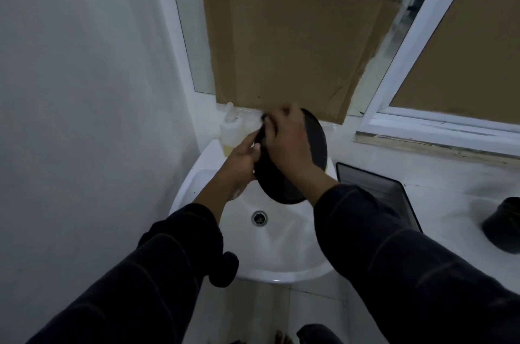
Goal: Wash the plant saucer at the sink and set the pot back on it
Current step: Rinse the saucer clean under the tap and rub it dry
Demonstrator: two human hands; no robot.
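Observation:
The black round saucer [316, 143] is held tilted on edge over the white sink [281, 236]. My left hand [242, 159] grips its left rim, thumb on the face. My right hand [287, 135] lies across the saucer's upper face, fingers blurred near the top left edge. The black pot [503, 224] stands on the counter at the far right, partly cut off by the frame edge. The tap is hidden behind my hands.
A clear plastic bottle [232, 129] stands at the sink's back left corner. A dark flat panel [374, 191] leans on the counter [439, 174] right of the sink. Cardboard [295, 48] covers the window behind. A white wall is close on the left.

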